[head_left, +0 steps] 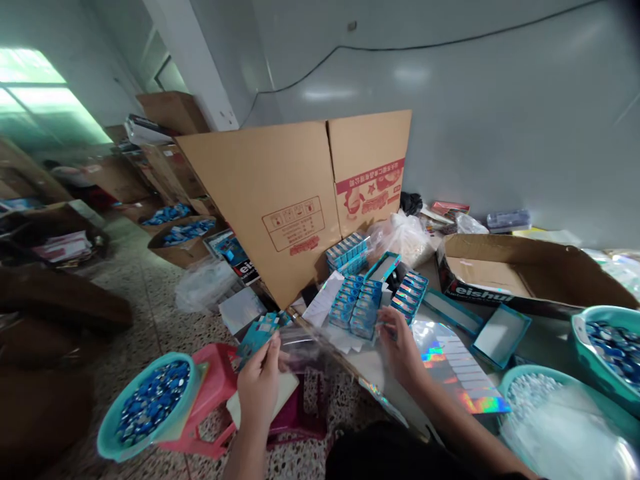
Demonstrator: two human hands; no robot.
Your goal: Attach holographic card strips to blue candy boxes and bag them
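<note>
- Blue packets [260, 331], a small fan of them, stand in the left hand [257, 387], off the near left edge of the table [370, 367] and over the floor [150, 313]. Its fingers [273, 350] are clamped on their lower ends, so the packets stick up past the fingertips.
- Clear plastic film [305, 347] runs from that hand toward the table edge and touches the packets. It is too blurred to make out its shape.
- The right hand [403, 350] lies over the table close to its near edge, well apart from the packets. Its fingers [383, 325] are bent and touch the nearest row of a block of small blue boxes [357, 303]. Whether they pinch a box or only rest on it cannot be told.
- The block sits toward the middle of the table. A second stack of boxes [347, 253] stands behind it, against an upright cardboard sheet [280, 193] at the far left edge.
- A holographic sheet [460, 373] lies just beside the right wrist, with teal trays [500, 333] beyond it.
- An open carton [525, 273] fills the far right part of the table, and a teal basin [607, 347] of blue pieces sits at the right edge.
- On the floor, a pink stool [215, 387] carries another basin [150, 400] of blue pieces, just left of the left hand.
</note>
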